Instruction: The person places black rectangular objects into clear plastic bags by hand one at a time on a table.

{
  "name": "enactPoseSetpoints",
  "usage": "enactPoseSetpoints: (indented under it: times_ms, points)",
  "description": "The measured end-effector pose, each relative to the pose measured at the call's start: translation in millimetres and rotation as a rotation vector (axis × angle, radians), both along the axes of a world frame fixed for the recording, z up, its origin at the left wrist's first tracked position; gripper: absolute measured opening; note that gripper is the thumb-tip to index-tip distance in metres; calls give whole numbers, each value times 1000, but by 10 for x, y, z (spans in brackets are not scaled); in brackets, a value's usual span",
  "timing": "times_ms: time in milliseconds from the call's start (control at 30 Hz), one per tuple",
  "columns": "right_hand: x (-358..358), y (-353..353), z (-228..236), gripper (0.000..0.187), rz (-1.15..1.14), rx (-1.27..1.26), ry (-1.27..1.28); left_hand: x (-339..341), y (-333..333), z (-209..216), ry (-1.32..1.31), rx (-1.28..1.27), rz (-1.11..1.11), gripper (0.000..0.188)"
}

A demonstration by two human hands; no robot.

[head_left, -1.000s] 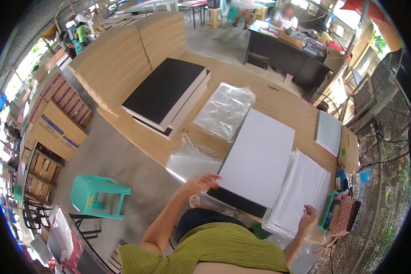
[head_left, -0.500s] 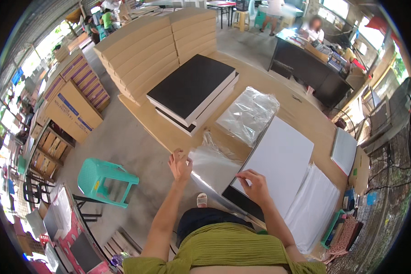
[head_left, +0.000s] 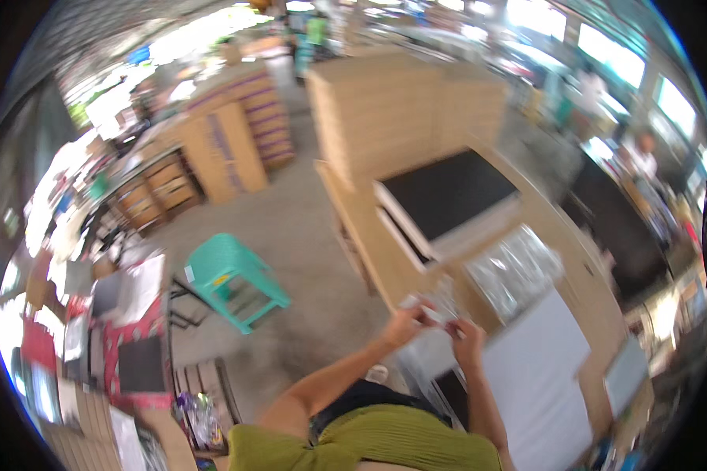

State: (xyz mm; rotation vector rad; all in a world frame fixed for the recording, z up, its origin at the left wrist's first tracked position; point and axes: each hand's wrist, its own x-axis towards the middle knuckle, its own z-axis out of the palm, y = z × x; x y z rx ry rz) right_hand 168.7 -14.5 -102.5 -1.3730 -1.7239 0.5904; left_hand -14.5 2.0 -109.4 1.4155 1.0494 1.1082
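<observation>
My left hand [head_left: 408,322] and my right hand [head_left: 467,341] are close together at the near edge of the brown table. Both are closed, their fingers pinching a thin transparent plastic film [head_left: 441,308] between them. More film hangs down over the edge in front of me, in part over a black panel [head_left: 452,395]. Beside my right hand lies a large white sheet [head_left: 530,369]. Past it sits a shiny plastic-wrapped bundle [head_left: 514,271]. Motion blur hides the fingertips' detail.
Black-topped white boards [head_left: 452,188] are stacked farther along the table, before tall piles of brown cardboard boxes [head_left: 393,110]. A green plastic stool [head_left: 234,275] stands on the floor to the left. A dark desk [head_left: 617,224] with a seated person is at the far right.
My head view has swung left, so the scene shifts right. My hands, apart before with fingers partly spread, have come together and pinch the plastic film.
</observation>
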Motion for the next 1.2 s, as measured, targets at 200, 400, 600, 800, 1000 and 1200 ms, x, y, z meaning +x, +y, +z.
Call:
enactPoseSetpoints:
  times_ms: [200,400,600,800,1000,1200]
  points:
    - [46,-202,180,11,-172,129,1,190,249,-101,118,548,-75,20]
    - [170,-192,24,8,-169,280,66,371,113,-119,-342,-540,-708,49]
    - [604,-122,49,8,443,-606,160,429,259,56,291,-23,-1899,47]
    - [254,32,338,34,1054,-789,489,169,315,726,266,-17,-1839,46]
    - [428,-286,420,53,919,-621,691,-873,547,635,-484,-170,-1367,38]
    - [787,-430,733,52,478,-301,1125,-1050,-85,1249,-146,-147,-683,32]
